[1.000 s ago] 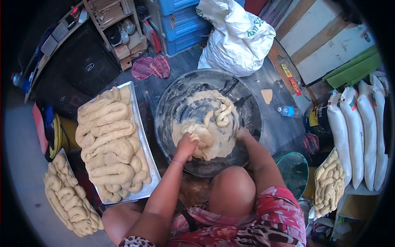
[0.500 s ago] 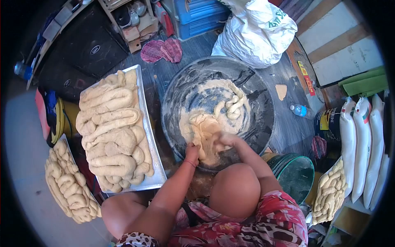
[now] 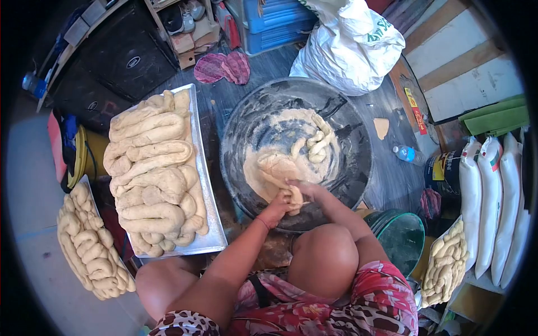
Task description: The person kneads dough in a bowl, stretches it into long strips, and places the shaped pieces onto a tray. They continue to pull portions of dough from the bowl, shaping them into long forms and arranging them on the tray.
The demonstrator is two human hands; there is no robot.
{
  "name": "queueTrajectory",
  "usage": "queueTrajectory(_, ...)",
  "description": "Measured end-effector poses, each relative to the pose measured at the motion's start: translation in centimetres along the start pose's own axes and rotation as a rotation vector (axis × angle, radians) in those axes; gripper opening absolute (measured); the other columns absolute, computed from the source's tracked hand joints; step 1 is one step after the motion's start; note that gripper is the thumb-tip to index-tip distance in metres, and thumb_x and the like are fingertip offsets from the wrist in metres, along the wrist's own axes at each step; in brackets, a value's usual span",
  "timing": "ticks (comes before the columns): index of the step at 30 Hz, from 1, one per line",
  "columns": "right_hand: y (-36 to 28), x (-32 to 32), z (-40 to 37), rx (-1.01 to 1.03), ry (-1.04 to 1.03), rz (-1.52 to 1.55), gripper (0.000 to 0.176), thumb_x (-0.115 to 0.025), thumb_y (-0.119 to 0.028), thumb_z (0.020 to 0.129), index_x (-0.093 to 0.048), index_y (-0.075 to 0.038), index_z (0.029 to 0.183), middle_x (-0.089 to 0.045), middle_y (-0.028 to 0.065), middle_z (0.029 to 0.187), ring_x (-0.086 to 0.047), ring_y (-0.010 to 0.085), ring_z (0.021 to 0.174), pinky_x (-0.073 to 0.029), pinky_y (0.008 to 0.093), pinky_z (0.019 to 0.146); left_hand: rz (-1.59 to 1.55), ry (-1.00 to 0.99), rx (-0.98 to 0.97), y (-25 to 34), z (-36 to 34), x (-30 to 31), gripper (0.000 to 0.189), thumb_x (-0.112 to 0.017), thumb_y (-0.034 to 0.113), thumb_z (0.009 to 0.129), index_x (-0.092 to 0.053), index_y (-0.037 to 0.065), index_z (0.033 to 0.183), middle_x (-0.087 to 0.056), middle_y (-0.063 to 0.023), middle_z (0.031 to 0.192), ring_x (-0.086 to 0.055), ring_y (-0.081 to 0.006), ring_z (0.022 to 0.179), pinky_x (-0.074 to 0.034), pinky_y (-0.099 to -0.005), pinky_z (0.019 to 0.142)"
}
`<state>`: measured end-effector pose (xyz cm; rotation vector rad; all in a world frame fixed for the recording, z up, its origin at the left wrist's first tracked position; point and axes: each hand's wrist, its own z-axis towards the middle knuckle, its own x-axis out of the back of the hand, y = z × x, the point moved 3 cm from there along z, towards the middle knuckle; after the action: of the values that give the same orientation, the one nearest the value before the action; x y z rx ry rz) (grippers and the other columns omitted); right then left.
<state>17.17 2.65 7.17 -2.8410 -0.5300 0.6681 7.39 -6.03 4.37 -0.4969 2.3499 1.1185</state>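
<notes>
In the large black basin, a lump of brownish dough lies in loose flour at the lower left. My left hand has its fingers wrapped round a folded end of this dough near the basin's front wall. Pressed against the same piece from the right is my right hand, its fingers bent and partly hidden. Pale, twisted strips of dough rest at the basin's right side, apart from both hands.
Left of the basin, a metal tray carries piled dough ropes. More coiled dough sits farther left, and another batch at right. A white sack, green bucket, water bottle and white flour packs surround the basin.
My left hand has moved right and my right hand slightly left, so they now meet at the dough. Its near end, spread out before, is gathered and folded between them.
</notes>
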Motion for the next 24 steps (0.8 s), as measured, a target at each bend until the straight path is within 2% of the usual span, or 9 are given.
queueTrajectory(3, 0.6, 3.8, 3.2, 0.384, 0.006, -0.155, 0.04, -0.06, -0.019, 0.083, -0.049, -0.005, 0.118, -0.06, 0.0057, 0.093, -0.058, 0.014, 0.074, -0.049, 0.0261, 0.062, 0.22, -0.203, 0.064, -0.2, -0.5, -0.9, 0.035, -0.066, 0.01, 0.078, -0.053, 0.002, 0.109, -0.058, -0.0052, 0.103, -0.055, -0.014, 0.094, -0.046, -0.025, 0.075)
queueTrajectory(7, -0.2, 8.2, 3.1, 0.436, -0.135, -0.466, 0.035, -0.062, -0.009, 0.075, -0.058, -0.005, 0.11, -0.061, 0.008, 0.102, -0.061, 0.0166, 0.08, -0.051, 0.0301, 0.066, 0.569, -0.188, 0.244, -1.9, -0.6, 0.1, 0.035, -0.064, 0.023, 0.08, -0.061, 0.004, 0.109, -0.06, -0.0053, 0.111, -0.053, -0.0174, 0.101, -0.039, -0.0309, 0.089)
queueTrajectory(9, 1.7, 9.3, 5.7, 0.76, -0.104, -1.296, 0.035, -0.064, -0.009, 0.07, -0.062, -0.005, 0.105, -0.061, 0.0114, 0.107, -0.061, 0.0241, 0.084, -0.049, 0.0354, 0.076, 0.582, -0.138, 0.255, -3.0, 0.2, 1.5, 0.032, -0.064, 0.022, 0.08, -0.063, 0.003, 0.105, -0.061, -0.0058, 0.107, -0.054, -0.0175, 0.098, -0.04, -0.0309, 0.087)
queueTrajectory(11, 5.0, 7.9, 7.1, 0.252, 0.188, -1.378, 0.037, -0.067, -0.013, 0.066, -0.063, -0.006, 0.103, -0.06, 0.0139, 0.108, -0.06, 0.0296, 0.091, -0.046, 0.0375, 0.084, 0.482, -0.003, 0.227, -3.0, 0.9, 2.8, 0.03, -0.065, 0.021, 0.079, -0.064, 0.002, 0.102, -0.065, -0.0062, 0.095, -0.057, -0.017, 0.087, -0.043, -0.0301, 0.079)
queueTrajectory(14, 6.8, 6.8, 7.9, 0.523, 0.317, -1.662, 0.03, -0.064, -0.012, 0.063, -0.063, -0.008, 0.092, -0.061, 0.0108, 0.09, -0.06, 0.026, 0.085, -0.047, 0.0361, 0.076, 0.477, 0.181, 0.114, -1.3, 0.4, 2.5, 0.02, -0.066, 0.015, 0.077, -0.065, 0.002, 0.093, -0.061, -0.0007, 0.078, -0.053, -0.0107, 0.071, -0.043, -0.0266, 0.066)
queueTrajectory(18, 4.3, 7.4, 6.2, 0.455, -0.005, -1.33, 0.025, -0.058, -0.008, 0.064, -0.058, -0.009, 0.089, -0.057, 0.0055, 0.081, -0.058, 0.0218, 0.078, -0.047, 0.033, 0.067, 0.766, 0.187, -0.002, -1.3, 1.1, 3.3, 0.021, -0.064, 0.02, 0.08, -0.065, 0.002, 0.088, -0.062, -0.0035, 0.079, -0.054, -0.0118, 0.072, -0.042, -0.0263, 0.065)
queueTrajectory(20, 2.5, 7.4, 3.9, 0.515, 0.038, -0.555, 0.023, -0.053, -0.007, 0.065, -0.053, -0.01, 0.088, -0.053, 0.0022, 0.077, -0.055, 0.0169, 0.076, -0.045, 0.0292, 0.059, 0.437, 0.33, 0.295, -0.4, 0.2, 2.6, 0.029, -0.059, 0.029, 0.083, -0.063, 0.004, 0.097, -0.064, -0.0065, 0.085, -0.057, -0.0156, 0.077, -0.043, -0.0272, 0.068)
queueTrajectory(22, -1.5, 1.1, -5.0, 0.451, -0.097, -0.334, 0.023, -0.051, -0.009, 0.067, -0.051, -0.009, 0.09, -0.054, 0.0029, 0.081, -0.055, 0.0153, 0.079, -0.046, 0.0292, 0.062, 0.089, 0.28, 0.405, 1.6, -0.7, 0.8, 0.038, -0.054, 0.035, 0.086, -0.056, 0.009, 0.112, -0.061, -0.0084, 0.098, -0.058, -0.0176, 0.084, -0.045, -0.0304, 0.07)
queueTrajectory(24, -3.5, -2.0, -8.5, 0.567, -0.203, -0.292, 0.023, -0.051, -0.009, 0.067, -0.051, -0.008, 0.089, -0.054, 0.0035, 0.083, -0.055, 0.0143, 0.078, -0.047, 0.0283, 0.063, -0.319, 0.078, 0.239, 7.1, -4.2, -5.1, 0.044, -0.05, 0.047, 0.087, -0.054, 0.006, 0.102, -0.056, -0.0065, 0.09, -0.055, -0.0152, 0.066, -0.045, -0.0247, 0.054)
